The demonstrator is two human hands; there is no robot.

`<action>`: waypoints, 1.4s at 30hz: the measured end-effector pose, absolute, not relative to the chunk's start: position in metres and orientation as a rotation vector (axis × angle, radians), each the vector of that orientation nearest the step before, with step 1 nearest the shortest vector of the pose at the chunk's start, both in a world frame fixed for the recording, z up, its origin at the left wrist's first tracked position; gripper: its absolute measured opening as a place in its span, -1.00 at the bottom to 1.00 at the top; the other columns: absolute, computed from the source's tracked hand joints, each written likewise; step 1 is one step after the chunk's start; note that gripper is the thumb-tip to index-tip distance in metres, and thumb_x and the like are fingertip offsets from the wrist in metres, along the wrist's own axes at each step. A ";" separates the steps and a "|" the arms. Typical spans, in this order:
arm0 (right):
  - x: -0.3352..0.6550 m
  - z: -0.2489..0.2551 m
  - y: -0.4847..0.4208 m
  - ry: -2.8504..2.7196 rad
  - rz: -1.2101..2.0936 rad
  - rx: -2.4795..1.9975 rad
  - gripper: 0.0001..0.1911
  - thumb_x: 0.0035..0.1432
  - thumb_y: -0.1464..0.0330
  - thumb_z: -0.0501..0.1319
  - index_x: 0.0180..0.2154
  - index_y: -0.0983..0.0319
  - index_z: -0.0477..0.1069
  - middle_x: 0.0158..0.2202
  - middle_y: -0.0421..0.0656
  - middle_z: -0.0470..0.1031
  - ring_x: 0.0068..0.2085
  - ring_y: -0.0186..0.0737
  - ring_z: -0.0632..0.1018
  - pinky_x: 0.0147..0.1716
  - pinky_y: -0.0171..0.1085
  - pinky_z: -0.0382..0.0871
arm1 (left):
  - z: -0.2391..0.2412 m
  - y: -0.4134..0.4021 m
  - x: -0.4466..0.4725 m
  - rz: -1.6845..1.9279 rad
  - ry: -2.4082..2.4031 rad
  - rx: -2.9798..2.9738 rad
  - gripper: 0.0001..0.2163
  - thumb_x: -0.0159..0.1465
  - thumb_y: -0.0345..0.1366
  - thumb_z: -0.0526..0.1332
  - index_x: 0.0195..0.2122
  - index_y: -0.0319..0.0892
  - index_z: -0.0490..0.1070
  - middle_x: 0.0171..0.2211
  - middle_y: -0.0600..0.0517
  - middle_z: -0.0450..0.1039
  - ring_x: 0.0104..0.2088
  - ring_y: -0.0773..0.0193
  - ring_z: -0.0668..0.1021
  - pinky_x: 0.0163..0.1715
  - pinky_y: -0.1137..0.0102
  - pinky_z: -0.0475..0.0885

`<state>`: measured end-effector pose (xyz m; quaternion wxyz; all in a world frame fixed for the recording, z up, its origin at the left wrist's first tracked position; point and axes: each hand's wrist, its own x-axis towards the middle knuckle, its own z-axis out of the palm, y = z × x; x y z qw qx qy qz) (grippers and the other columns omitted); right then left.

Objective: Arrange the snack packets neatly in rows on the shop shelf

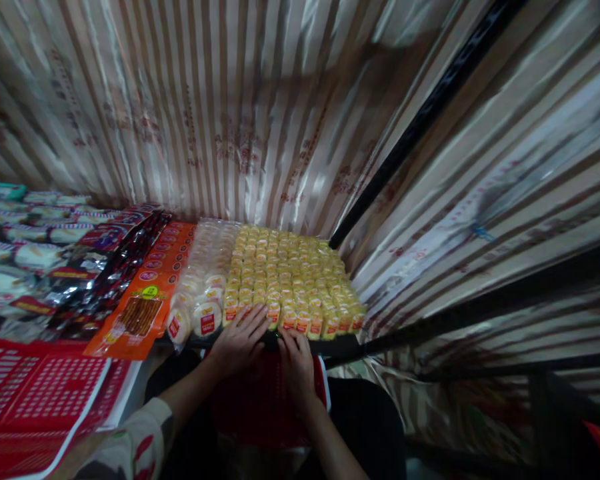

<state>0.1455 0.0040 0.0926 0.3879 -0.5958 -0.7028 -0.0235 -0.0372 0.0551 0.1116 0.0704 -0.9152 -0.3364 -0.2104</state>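
Many small yellow snack packs (290,273) with red labels lie in tight rows on a dark shelf (340,345). My left hand (240,341) rests at the shelf's front edge, fingers spread and touching the front row of yellow packs. My right hand (296,363) lies just beside it, fingers stretched toward the same front row. Neither hand holds a pack. Left of the yellow packs sit rows of round white packs (205,293) with red labels.
An orange packet row (153,293) and dark red-black foil packets (110,260) fill the shelf further left, with white-green packs (25,233) beyond. A red printed carton (45,393) stands at lower left. Striped plastic sheeting (260,107) hangs behind and to the right, crossed by a black pole (420,120).
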 end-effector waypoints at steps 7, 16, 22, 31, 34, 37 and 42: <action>0.152 0.089 0.017 -1.746 0.040 -1.541 -0.68 0.27 0.38 -0.04 -0.12 0.14 0.46 -0.27 -0.10 0.44 -0.22 -0.26 0.45 -0.18 -0.24 0.41 | 0.108 0.058 -0.035 -0.582 -1.028 -2.759 -0.54 0.32 -0.18 -0.03 0.23 -0.19 0.06 0.28 -0.10 0.01 0.29 0.11 0.02 0.21 0.14 -0.02; 0.151 0.088 0.027 -1.680 0.052 -1.551 -0.68 0.24 0.41 -0.05 -0.20 0.17 0.48 -0.32 -0.10 0.44 -0.24 -0.26 0.45 -0.19 -0.24 0.39 | 0.111 0.058 -0.033 -0.490 -1.051 -2.764 -0.53 0.32 -0.16 -0.02 0.23 -0.20 0.07 0.27 -0.13 0.03 0.28 0.09 0.05 0.21 0.14 -0.04; 0.151 0.089 0.031 -1.657 0.073 -1.512 -0.70 0.23 0.43 -0.05 -0.22 0.20 0.46 -0.32 -0.10 0.44 -0.23 -0.27 0.46 -0.17 -0.26 0.39 | 0.110 0.057 -0.033 -0.506 -1.041 -2.735 -0.53 0.31 -0.18 -0.01 0.22 -0.19 0.09 0.27 -0.12 0.04 0.28 0.10 0.06 0.21 0.15 -0.05; 0.162 0.097 0.027 -1.702 0.162 -1.366 -0.66 0.15 0.48 -0.04 -0.20 0.17 0.47 -0.29 -0.11 0.48 -0.21 -0.27 0.50 -0.20 -0.27 0.43 | 0.114 0.052 -0.033 -0.640 -0.929 -2.691 -0.55 0.28 -0.32 0.00 0.21 -0.22 0.12 0.24 -0.08 0.11 0.26 0.13 0.10 0.22 0.17 0.02; 0.165 0.100 0.026 -1.702 0.202 -1.281 -0.64 0.15 0.50 -0.08 -0.23 0.18 0.46 -0.29 -0.10 0.48 -0.20 -0.28 0.50 -0.21 -0.29 0.44 | 0.113 0.045 -0.020 -0.723 -0.888 -2.693 -0.56 0.26 -0.44 -0.04 0.18 -0.25 0.17 0.18 -0.11 0.22 0.23 0.13 0.17 0.16 0.21 0.17; 0.168 0.102 0.025 -1.697 0.216 -1.260 -0.63 0.16 0.50 -0.10 -0.21 0.19 0.45 -0.25 -0.08 0.48 -0.17 -0.28 0.50 -0.15 -0.26 0.43 | 0.111 0.040 0.002 -0.822 -0.971 -2.734 -0.56 0.26 -0.46 -0.08 0.17 -0.23 0.18 0.08 -0.13 0.34 0.12 0.15 0.33 0.07 0.21 0.31; 0.183 0.106 0.012 -1.657 0.183 -1.286 -0.63 0.18 0.50 -0.10 -0.16 0.20 0.43 -0.23 -0.06 0.47 -0.16 -0.27 0.49 -0.14 -0.23 0.44 | 0.109 0.033 0.028 -0.823 -0.987 -2.869 -0.51 0.22 -0.49 -0.09 0.21 -0.27 0.10 0.03 -0.17 0.36 0.04 0.15 0.40 0.02 0.19 0.36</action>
